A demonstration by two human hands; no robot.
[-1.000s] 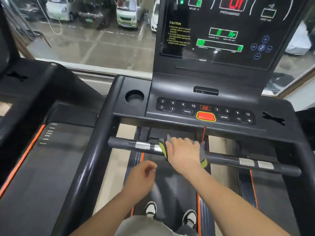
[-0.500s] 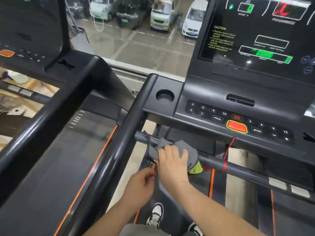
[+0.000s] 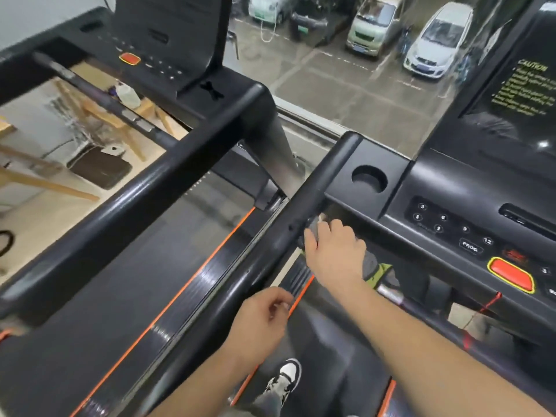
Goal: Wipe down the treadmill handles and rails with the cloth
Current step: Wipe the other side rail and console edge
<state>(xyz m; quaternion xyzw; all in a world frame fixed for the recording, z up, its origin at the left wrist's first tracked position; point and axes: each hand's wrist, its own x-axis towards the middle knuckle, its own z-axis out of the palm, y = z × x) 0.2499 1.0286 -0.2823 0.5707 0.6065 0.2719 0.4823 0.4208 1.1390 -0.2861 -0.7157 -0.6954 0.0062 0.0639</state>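
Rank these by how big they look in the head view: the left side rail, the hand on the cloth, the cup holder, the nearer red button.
Largest: left side rail.
Next: right hand, gripping the cloth.
Last: cup holder and red button, which look about alike, so I won't rank one above the other.

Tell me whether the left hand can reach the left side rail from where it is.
Probably yes. The left hand hangs just beside the left side rail, apparently holding nothing, and nothing lies between them. The cloth, though, is gripped under the right hand, so the left would arrive bare.
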